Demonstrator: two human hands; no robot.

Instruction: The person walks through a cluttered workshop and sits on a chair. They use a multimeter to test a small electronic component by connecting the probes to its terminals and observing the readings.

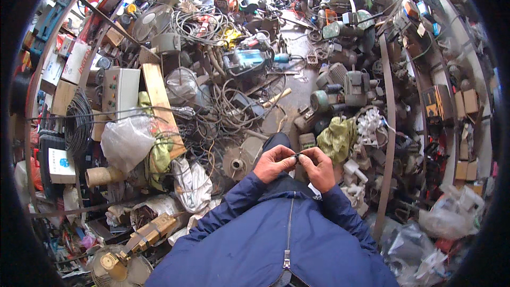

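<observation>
Small dark part (298, 155): between the fingertips of both hands, above the lap.
Left hand (273, 162): pinching the part.
Right hand (320, 167): pinching its other end.

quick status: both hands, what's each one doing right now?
Left hand: fingers closed, pinching a small dark part held between both hands.
Right hand: fingers closed, pinching the same part from the other side.
</observation>
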